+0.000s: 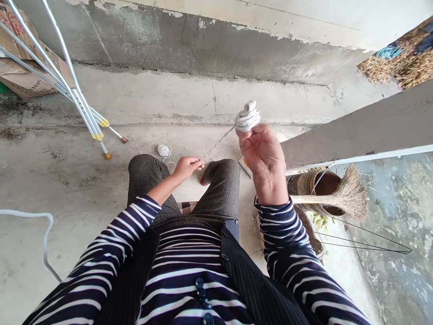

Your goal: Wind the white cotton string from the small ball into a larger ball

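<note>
R hand, fingers closed on lower end of wound white string bundle; L hand, tips pinched tight, grips the strand running taut btwn 'em; string ball on flr, twd its wall-side edge, just past L knee; crutches farther L.

The concrete floor bears a white cord ball at nine o'clock, crutch feet beyond it, a cardboard box at ten, a tan heap at two and a basket past three.
</note>
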Action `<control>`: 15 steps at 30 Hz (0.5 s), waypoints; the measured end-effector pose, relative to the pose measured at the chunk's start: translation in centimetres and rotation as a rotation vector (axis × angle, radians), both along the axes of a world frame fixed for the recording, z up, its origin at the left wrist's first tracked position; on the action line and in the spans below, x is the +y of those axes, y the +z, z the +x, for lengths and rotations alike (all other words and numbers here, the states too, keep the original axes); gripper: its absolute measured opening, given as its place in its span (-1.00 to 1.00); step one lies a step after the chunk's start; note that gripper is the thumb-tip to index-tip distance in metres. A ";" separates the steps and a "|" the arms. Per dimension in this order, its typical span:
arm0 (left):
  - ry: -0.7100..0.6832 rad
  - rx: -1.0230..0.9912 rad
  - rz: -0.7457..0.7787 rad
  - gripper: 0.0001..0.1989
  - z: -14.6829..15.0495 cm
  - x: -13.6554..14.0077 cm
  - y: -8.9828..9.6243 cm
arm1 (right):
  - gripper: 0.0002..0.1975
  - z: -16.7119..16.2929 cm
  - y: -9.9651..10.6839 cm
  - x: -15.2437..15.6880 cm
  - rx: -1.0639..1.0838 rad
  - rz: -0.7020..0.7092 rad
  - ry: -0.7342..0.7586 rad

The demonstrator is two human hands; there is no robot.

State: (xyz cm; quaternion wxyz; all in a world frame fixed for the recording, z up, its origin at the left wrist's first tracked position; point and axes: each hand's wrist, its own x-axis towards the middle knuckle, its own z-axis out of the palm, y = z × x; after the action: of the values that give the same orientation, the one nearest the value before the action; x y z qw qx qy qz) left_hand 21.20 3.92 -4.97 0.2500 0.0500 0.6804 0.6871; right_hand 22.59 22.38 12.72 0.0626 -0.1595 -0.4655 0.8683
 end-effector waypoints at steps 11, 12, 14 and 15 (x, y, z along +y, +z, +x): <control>-0.256 -0.234 0.259 -0.59 1.1 -4.4 6.0 | -0.76 -1.4 -3.5 6.6 0.074 0.000 -0.163; -0.281 -0.243 0.260 -0.58 1.1 -4.5 6.5 | -0.77 -1.5 -3.7 6.8 0.069 -0.009 -0.169; -0.340 -0.253 0.231 -0.58 1.4 -4.6 7.2 | -0.78 -1.6 -3.9 6.9 0.058 -0.030 -0.180; -0.371 -0.251 0.208 -0.59 1.5 -4.6 7.5 | -0.79 -1.7 -3.9 7.0 0.049 -0.040 -0.180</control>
State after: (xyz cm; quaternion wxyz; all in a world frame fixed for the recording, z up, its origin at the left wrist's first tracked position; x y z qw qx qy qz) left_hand 22.68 -0.67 2.53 0.4479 0.1139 0.5490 0.6965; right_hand 20.88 29.33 8.84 0.1485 -0.1806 -0.4303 0.8719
